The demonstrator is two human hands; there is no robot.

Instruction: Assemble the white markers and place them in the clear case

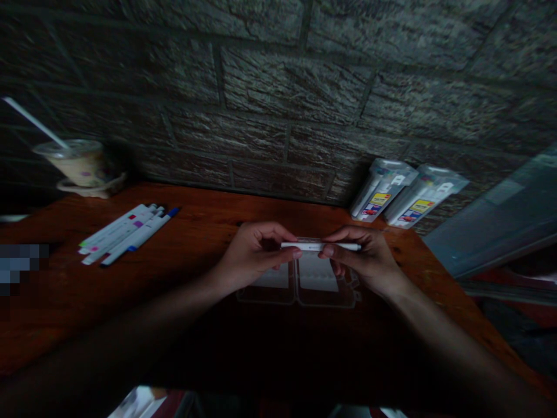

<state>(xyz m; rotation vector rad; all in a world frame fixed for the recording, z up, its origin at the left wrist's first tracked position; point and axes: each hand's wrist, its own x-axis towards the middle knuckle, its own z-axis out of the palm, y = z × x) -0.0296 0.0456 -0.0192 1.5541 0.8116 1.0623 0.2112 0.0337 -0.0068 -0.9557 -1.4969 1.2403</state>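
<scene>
Both hands hold one white marker (314, 247) level above an open clear plastic case (300, 284) on the wooden table (204, 220). My left hand (255, 252) pinches the marker's left end with curled fingers. My right hand (365, 258) grips its right part, thumb underneath. The case lies flat with both halves spread, partly hidden by my hands.
Several white markers (126, 232) with coloured tips lie at the left. A lidded cup with a straw (78, 162) stands at the far left corner. Two packaged marker sets (404, 200) lean against the brick wall. A grey panel (500, 226) lies beyond the table's right edge.
</scene>
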